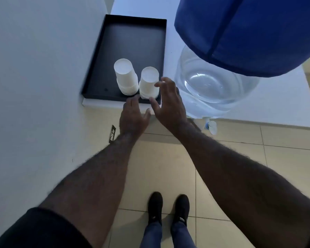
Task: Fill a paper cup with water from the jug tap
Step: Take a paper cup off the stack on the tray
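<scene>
Bare forearms reaching from the near edge toward two upturned cup stacks on the black tray (97, 56).

Right hand (170, 102) spread wide, grip empty, fingertips just touching the right cup stack (149, 83); left hand (133, 116) also open and empty, fingers at the tray's near rim below that stack. Left cup stack (126, 76) just beside the right one, both at the tray's near end. Right of the tray on the white bench (279, 108): clear water jug (215, 83) under a blue cover (249, 31), tap (211, 126) overhanging the bench edge. Paper cups likely very light, thin-walled, easily crushed, nested tight; best pinched gently round the top cup's sidewall, other hand steadying the stack. No cup separated yet.
</scene>
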A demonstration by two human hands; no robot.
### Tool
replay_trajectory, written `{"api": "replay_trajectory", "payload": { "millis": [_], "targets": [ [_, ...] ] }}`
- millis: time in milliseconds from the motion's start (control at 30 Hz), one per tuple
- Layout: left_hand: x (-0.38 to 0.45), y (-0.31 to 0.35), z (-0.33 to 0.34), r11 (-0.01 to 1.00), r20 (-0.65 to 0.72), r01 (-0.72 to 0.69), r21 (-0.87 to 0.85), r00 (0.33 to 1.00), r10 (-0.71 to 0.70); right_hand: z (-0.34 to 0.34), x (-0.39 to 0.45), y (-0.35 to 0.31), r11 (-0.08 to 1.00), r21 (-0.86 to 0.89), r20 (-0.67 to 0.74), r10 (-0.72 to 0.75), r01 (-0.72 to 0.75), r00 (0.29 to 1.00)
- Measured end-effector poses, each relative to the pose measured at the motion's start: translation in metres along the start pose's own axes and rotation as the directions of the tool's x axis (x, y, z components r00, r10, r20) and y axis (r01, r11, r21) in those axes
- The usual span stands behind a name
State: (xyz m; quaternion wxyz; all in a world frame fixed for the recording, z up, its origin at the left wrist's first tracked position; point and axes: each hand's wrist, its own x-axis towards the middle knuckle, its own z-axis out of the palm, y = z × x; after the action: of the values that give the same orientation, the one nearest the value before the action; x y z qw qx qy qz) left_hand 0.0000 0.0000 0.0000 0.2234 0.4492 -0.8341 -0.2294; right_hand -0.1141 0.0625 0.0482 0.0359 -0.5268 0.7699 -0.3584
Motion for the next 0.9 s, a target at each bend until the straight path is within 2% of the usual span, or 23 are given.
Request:
{"api": "replay_trajectory", "payload": {
  "millis": [100,233,467,733,900],
  "targets": [
    [0.013,0.0,0.007,0.987,-0.033,0.084,-0.135,0.995,-0.089,0.009,0.021,-0.002,0.999,-0.018,-0.01,0.027,-0.027,1.0],
    [0.028,0.003,0.016,0.97,-0.056,0.127,-0.208,0.988,-0.141,0.018,0.04,0.001,0.997,-0.054,0.009,0.048,-0.047,0.999],
    [0.039,0.001,0.03,0.948,-0.015,0.235,-0.215,0.97,-0.244,0.019,0.054,-0.001,0.999,0.008,0.016,0.049,-0.049,0.999],
    [0.045,0.009,0.029,0.933,-0.061,0.254,-0.255,0.959,-0.278,0.009,0.059,-0.006,0.996,0.074,-0.055,0.061,-0.057,0.997],
    [0.047,0.011,0.029,0.922,-0.082,0.283,-0.264,0.946,-0.314,0.007,0.061,-0.001,0.991,0.085,-0.002,0.102,-0.102,0.995]
  ]
}}
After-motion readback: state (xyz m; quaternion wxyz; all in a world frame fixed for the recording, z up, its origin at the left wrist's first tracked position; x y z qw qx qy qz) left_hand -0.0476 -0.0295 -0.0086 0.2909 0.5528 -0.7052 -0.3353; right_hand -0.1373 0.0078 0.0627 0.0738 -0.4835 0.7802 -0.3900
